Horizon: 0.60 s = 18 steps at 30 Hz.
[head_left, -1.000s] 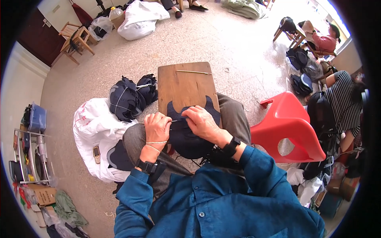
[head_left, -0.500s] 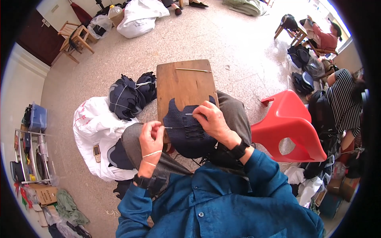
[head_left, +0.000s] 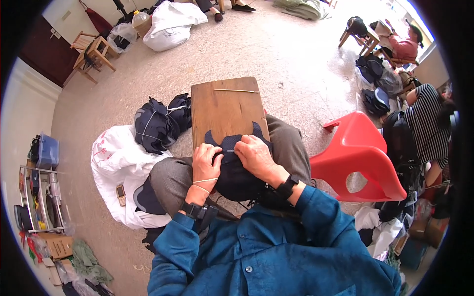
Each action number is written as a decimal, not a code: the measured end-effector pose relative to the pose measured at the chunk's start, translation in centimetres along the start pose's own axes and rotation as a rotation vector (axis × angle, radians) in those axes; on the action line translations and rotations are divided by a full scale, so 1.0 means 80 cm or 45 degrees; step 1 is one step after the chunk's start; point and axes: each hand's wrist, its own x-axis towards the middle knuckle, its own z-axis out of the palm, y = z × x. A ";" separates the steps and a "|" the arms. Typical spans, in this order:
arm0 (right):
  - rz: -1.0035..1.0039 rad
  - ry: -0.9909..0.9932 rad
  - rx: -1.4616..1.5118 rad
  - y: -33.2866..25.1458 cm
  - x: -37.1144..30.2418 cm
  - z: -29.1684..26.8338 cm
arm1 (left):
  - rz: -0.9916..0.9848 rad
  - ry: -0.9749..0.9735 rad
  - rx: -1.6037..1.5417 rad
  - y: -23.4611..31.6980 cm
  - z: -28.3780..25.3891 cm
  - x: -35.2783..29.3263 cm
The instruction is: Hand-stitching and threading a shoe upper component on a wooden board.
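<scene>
A dark navy cut fabric piece [head_left: 239, 183] with two horn-shaped tips lies over the near end of a wooden bench top [head_left: 227, 111], between my knees. My left hand [head_left: 204, 165] is closed at its left side, thumb and fingers bent together on the cloth. Just right of it, my right hand [head_left: 256, 157] pinches the fabric near its upper middle. Between the two hands a short pale strip [head_left: 230, 150] shows on the cloth. Whether either hand also holds a needle or thread is hidden by the fingers. A pale string circles my left wrist.
On the bench's far end lies a thin stick [head_left: 237, 91]. Tied navy bundles [head_left: 154, 123] and a white sack [head_left: 116, 153] with a phone [head_left: 121, 194] sit at left. A red plastic stool [head_left: 363, 158] stands at right, near a person in stripes [head_left: 427, 126].
My left hand has moved right and up onto the fabric, close to my right hand. The taut thread and the thin pale tool at my left fingers no longer show. The cloth's upper part looks folded.
</scene>
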 end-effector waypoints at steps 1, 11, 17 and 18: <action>0.000 0.028 0.026 0.001 0.001 0.001 | -0.002 -0.020 -0.019 -0.003 0.002 0.000; -0.119 -0.182 0.170 0.023 0.015 -0.006 | -0.026 -0.028 -0.173 -0.010 0.002 0.002; -0.179 -0.099 0.189 0.003 0.021 0.017 | 0.029 -0.044 -0.200 -0.015 0.010 0.003; -0.182 -0.100 0.189 0.006 0.020 0.015 | 0.028 -0.041 -0.198 -0.014 0.009 0.003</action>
